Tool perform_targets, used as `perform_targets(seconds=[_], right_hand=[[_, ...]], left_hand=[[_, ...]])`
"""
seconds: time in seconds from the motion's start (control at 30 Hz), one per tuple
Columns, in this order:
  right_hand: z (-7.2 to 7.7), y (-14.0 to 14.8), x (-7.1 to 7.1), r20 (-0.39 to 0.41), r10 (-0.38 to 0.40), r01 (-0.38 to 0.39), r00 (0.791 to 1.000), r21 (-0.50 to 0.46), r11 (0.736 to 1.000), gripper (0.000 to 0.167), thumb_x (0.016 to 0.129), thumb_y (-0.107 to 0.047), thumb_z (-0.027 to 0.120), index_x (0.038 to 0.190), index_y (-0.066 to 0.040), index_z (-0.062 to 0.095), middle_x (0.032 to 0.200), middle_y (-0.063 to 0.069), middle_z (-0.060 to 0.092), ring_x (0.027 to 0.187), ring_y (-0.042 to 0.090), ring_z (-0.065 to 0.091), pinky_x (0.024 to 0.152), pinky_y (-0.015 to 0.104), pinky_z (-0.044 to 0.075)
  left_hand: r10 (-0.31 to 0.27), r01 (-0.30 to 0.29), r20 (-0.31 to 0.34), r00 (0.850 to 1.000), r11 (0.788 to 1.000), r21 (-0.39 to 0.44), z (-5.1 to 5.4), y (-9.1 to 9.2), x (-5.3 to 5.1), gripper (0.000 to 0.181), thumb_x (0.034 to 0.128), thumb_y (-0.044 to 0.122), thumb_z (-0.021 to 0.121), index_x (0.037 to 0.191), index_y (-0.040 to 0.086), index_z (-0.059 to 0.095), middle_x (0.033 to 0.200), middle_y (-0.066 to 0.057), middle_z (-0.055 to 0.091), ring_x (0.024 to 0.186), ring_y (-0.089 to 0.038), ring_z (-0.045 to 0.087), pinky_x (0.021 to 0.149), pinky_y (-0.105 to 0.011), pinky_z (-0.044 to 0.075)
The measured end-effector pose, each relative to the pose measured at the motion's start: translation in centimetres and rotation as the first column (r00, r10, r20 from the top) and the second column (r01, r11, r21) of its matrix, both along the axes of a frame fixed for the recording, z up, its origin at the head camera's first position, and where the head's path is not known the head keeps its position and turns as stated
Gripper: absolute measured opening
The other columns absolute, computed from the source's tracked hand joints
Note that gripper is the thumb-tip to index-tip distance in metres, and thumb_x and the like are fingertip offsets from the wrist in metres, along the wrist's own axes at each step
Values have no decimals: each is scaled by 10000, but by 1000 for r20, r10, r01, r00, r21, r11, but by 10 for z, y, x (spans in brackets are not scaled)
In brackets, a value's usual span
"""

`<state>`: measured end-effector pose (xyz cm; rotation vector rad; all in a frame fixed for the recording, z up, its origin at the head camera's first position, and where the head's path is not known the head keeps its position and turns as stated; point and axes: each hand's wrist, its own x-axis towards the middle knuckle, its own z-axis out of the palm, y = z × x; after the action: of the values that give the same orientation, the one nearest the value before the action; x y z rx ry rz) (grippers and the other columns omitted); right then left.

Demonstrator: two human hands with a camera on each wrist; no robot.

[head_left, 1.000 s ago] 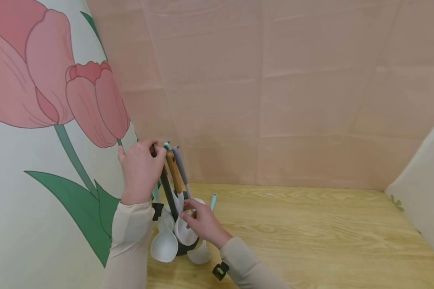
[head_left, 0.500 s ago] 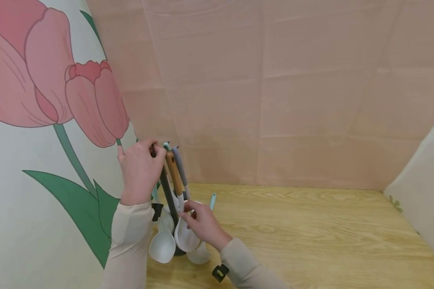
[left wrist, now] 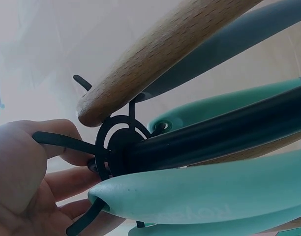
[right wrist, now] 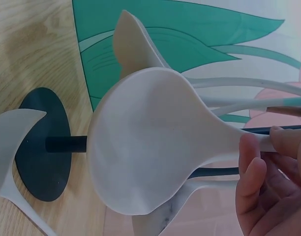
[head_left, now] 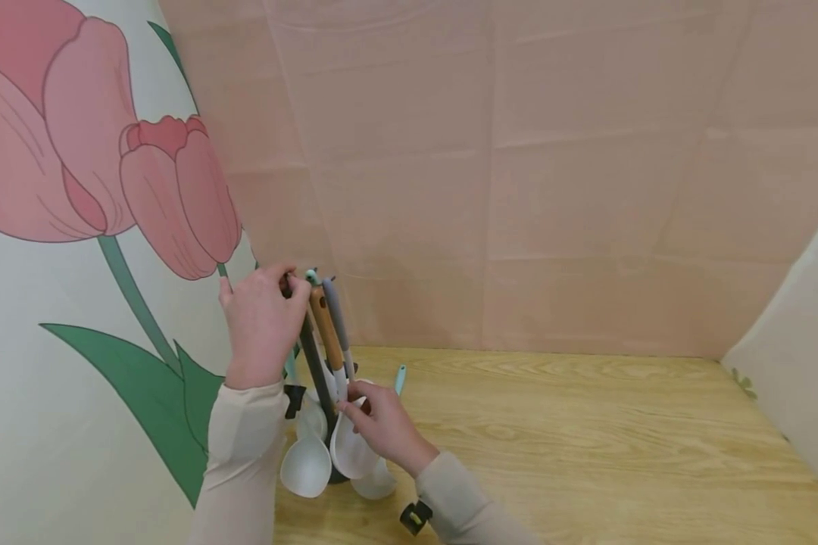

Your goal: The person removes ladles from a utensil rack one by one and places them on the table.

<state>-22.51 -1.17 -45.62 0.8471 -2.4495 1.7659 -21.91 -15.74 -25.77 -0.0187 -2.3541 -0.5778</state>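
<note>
A: First grip?
B: Left hand [head_left: 262, 325] curled round the top of the black stand [head_left: 318, 371], thumb and fingers pinching it among the hooks [left wrist: 62, 141].
A: What does the stand bear?
B: Just beside that grip, teal handles [left wrist: 199, 191], one threaded on a hook; a grey handle [head_left: 337, 310] to its right. Well below it, a white ladle [head_left: 305, 467].
A: Second grip?
B: Right hand [head_left: 385, 424], lower than the left, pinching the white neck of the wooden-handled utensil [right wrist: 145, 142]. Its wide head lies below the pinch; its handle rises to just beside the left hand. Whether a hook passes through it, I cannot tell.
A: Stand's foot?
B: Round base [right wrist: 42, 174] on the wood-grain table [head_left: 586, 439], below both grips.
</note>
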Motion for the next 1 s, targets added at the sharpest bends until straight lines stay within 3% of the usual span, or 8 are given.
perform_targets(seconds=[0.33,0.67,1.0], right_hand=[[3,2,5,-4,-22,22,1000,-3,1000,143,997,-188,622,1097,-126,704,996,12,686,619,60,606,585,243,544],[4,6,10,42,-32,33,999,-21,999,188,997,-204,623,1143,-123,707,1001,1,674,654,99,626,600,253,549],[8,11,14,2,-60,60,998,-41,997,170,987,-180,636,1119,-106,715,1010,36,679,655,151,634,585,251,538]], left_hand=[[-6,6,-2,1000,1000,13,0,0,0,309,912,109,495,1070,51,754,810,-141,721,857,-359,679,1138,-708,113],[-4,4,-5,1000,1000,8,-1,-1,0,305,912,104,495,1060,53,756,817,-140,725,851,-362,680,1138,-706,116],[8,-8,-6,1000,1000,-2,-1,0,0,295,921,112,505,1061,37,754,856,-154,736,875,-365,685,1139,-703,129]])
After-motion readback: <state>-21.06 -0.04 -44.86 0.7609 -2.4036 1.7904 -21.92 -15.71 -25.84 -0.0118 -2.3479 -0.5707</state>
